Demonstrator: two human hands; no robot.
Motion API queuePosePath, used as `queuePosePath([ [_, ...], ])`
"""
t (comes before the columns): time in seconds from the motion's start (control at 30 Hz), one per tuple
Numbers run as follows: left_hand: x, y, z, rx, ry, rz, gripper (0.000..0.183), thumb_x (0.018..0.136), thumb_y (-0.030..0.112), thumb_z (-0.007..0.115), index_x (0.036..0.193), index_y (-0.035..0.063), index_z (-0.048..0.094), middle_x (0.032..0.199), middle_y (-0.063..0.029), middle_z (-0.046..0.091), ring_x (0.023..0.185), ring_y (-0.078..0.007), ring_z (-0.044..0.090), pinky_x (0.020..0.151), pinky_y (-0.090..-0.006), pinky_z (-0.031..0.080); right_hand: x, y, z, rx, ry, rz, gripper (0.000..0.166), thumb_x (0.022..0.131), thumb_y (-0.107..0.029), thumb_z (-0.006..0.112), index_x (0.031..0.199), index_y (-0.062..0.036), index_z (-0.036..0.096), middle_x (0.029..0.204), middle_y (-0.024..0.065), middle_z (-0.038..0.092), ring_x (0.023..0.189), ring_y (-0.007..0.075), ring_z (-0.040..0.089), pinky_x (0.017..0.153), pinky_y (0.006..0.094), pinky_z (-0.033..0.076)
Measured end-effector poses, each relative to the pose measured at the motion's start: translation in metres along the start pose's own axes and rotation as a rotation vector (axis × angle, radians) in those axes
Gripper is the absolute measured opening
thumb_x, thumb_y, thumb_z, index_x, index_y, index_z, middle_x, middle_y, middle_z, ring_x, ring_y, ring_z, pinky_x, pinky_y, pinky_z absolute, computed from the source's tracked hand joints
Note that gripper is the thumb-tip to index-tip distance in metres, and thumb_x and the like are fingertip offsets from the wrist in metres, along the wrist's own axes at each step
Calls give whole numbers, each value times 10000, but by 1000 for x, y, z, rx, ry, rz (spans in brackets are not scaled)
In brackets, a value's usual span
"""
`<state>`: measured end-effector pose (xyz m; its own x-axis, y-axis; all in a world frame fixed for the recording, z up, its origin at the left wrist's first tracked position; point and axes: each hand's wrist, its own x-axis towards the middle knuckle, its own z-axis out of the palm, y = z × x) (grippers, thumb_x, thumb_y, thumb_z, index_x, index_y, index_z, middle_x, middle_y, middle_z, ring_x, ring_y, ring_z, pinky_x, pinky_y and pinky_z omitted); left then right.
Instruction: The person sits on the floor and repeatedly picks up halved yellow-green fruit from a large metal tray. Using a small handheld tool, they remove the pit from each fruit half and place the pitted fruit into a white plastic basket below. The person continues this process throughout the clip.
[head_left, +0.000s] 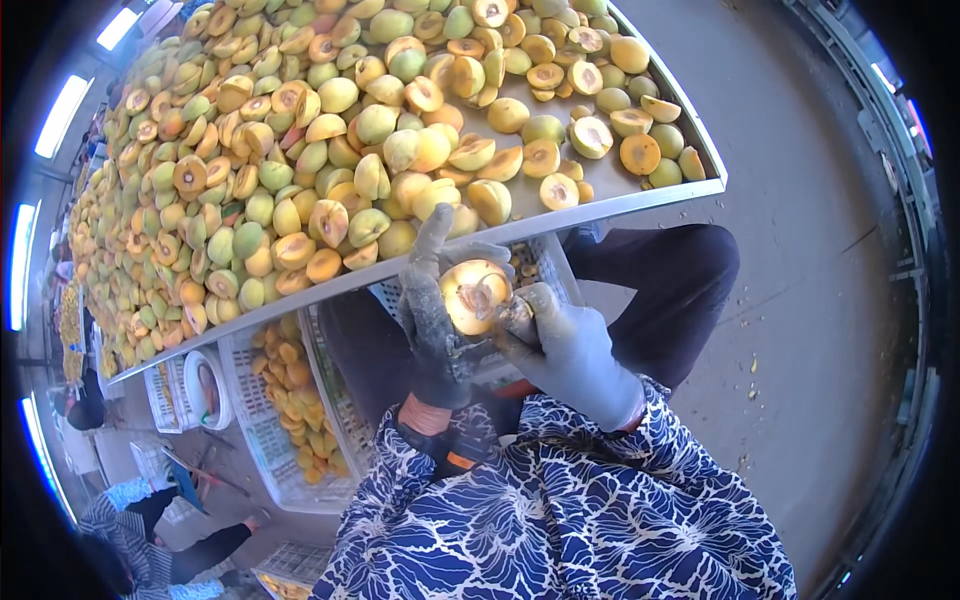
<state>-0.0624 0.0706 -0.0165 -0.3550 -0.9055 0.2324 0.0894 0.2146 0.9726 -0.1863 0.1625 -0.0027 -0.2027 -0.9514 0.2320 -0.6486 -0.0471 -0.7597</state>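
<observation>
A halved yellow peach (471, 297) rests cut side up in my left hand (439, 307), which wears a dirty grey glove. The fingers curl around the far side of the fruit. My right hand (562, 337), also gloved in grey, is closed at the peach's right edge. From its fingers a small curved blade (486, 294) seems to reach over the pit hollow; its handle is hidden in the grip. Just beyond both hands runs the metal rim (525, 225) of a sorting table heaped with peach halves (360, 180).
Under the table at left stands a white plastic crate (255, 435) holding peach pieces (300, 405). Beside it are a white bucket (208, 390) and another crate (169, 394). Below my hands is a further crate (551, 262). A co-worker (142, 532) is at lower left.
</observation>
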Motion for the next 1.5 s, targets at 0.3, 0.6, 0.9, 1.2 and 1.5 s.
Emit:
queuePosePath([
  [0.3, -5, 24, -7, 28, -79, 24, 579, 991, 278, 601, 1448, -36, 435, 1056, -150, 692, 992, -198, 658, 912, -351, 542, -2, -8, 2, -184, -122, -39, 381, 820, -299, 773, 1027, -66, 555, 788, 117, 661, 680, 322, 691, 575, 429, 541],
  [0.6, -5, 16, -11, 189, -131, 124, 482, 1067, 309, 410, 1393, -32, 507, 952, -136, 706, 888, -199, 671, 887, -351, 539, -6, -1, 5, -99, -242, 26, 415, 829, -277, 760, 1065, -26, 529, 768, 148, 662, 672, 353, 691, 572, 445, 543],
  [0.9, -8, 3, -41, 1014, -164, 591, 622, 961, 424, 567, 1420, 12, 485, 1112, -154, 660, 1039, -316, 649, 954, -442, 494, 2, 17, -4, 269, -484, 114, 310, 897, -262, 696, 1004, 13, 601, 767, 200, 681, 664, 315, 699, 605, 382, 541],
  [1.2, -1, 1, -8, -42, -59, -3, 674, 964, 334, 629, 1463, -44, 381, 1092, -172, 666, 920, -207, 664, 794, -340, 596, 0, 5, 16, 769, -450, 517, 212, 907, -118, 649, 1080, 1, 619, 761, 7, 650, 710, 131, 678, 594, 297, 546],
  [1.5, -15, -4, -23, -77, 63, -133, 592, 1078, 460, 330, 1172, -55, 607, 921, -134, 702, 803, -197, 676, 751, -319, 568, -11, 10, 36, 527, -359, 207, 255, 836, -194, 700, 953, -1, 579, 804, 228, 665, 822, 406, 688, 723, 450, 527],
])
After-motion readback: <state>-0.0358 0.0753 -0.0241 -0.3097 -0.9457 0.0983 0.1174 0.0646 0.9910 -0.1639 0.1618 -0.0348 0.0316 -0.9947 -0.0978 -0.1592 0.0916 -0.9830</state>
